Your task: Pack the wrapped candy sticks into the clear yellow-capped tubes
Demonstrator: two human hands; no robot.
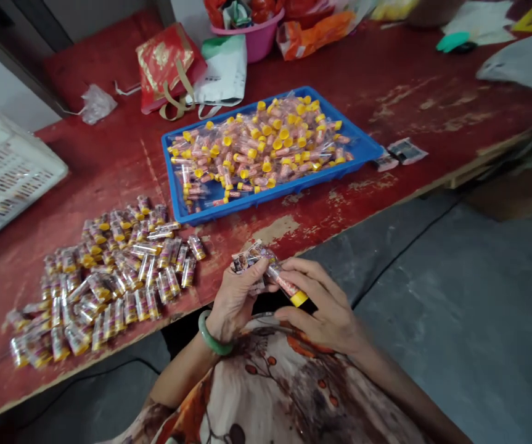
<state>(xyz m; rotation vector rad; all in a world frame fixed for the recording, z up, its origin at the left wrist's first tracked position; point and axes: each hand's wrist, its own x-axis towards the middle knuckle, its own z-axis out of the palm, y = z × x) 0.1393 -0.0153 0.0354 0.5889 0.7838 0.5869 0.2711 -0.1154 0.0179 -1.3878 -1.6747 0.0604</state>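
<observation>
My left hand (235,299), with a green bangle at the wrist, pinches a small stack of printed clear sleeves (247,258) under its thumb. Just right of the thumb, a clear tube (288,285) with pink contents and a yellow cap slants between my two hands. My right hand (323,305) has its fingers bent around the capped end of this tube. The tube's upper end meets the sleeves; whether it is inside one is hard to see. Both hands are over my lap, in front of the table's edge.
A blue tray (266,200) full of yellow-capped tubes stands on the red table (122,145). To its left lie many tubes in printed sleeves (113,271). A white crate (11,166), a red bag (166,68) and a pink basin (263,37) stand farther back. Small dark packets (407,151) lie right of the tray.
</observation>
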